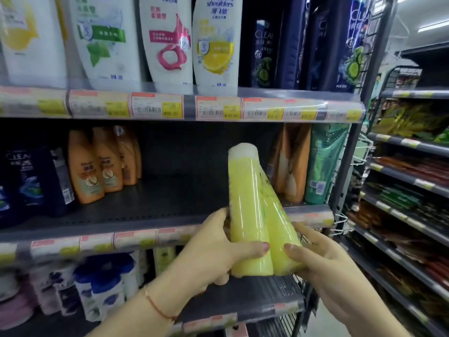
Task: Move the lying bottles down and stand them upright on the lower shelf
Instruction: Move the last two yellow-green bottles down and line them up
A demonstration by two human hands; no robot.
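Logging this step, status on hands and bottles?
Left hand and right hand both grip the wrapped pair of yellow bottles, held in front of the middle shelf. Not yet shelved. Nothing blocking.

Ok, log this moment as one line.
left hand: holding yellow bottles | right hand: holding same bottles | bottles: off shelf, roughly upright | middle shelf: gap open

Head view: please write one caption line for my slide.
Both hands, left and right, hold two yellow shampoo bottles before the middle shelf.
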